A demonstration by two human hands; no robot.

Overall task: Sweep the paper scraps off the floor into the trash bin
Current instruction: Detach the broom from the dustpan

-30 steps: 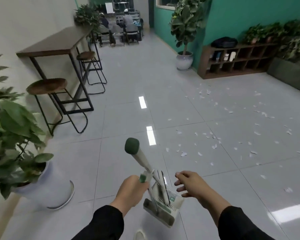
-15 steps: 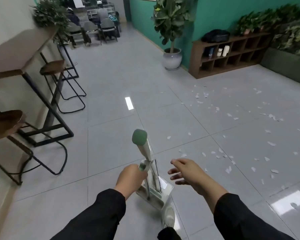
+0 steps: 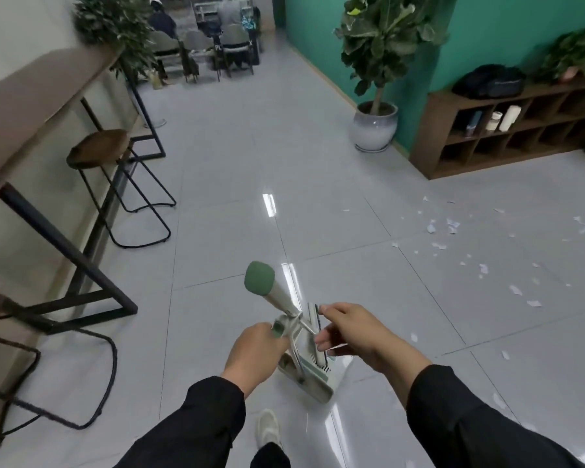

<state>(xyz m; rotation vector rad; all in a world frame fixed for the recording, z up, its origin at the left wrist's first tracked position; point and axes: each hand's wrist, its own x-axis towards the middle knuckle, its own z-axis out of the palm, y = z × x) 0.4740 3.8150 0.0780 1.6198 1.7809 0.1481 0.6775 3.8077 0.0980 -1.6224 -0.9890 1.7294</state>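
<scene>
A white broom-and-dustpan set (image 3: 309, 373) hangs low over the grey tile floor, right in front of me. Its long white handle ends in a green cap (image 3: 259, 278) that points up toward me. My left hand (image 3: 255, 349) is shut on the shorter green-tipped handle of the set. My right hand (image 3: 350, 331) has its fingers curled at the broom's shaft, just touching it. White paper scraps (image 3: 453, 231) lie scattered across the floor at the right. No trash bin is in view.
A high wooden table (image 3: 38, 106) with black metal stools (image 3: 98, 146) lines the left wall. A potted plant (image 3: 375, 126) and a low wooden shelf (image 3: 507, 130) stand by the green wall at the right. People sit on chairs (image 3: 200, 45) at the far end.
The view has swung left, so the scraps now lie farther right. My right hand has come in from open air and reached the broom's shaft. My left hand keeps its grip.
</scene>
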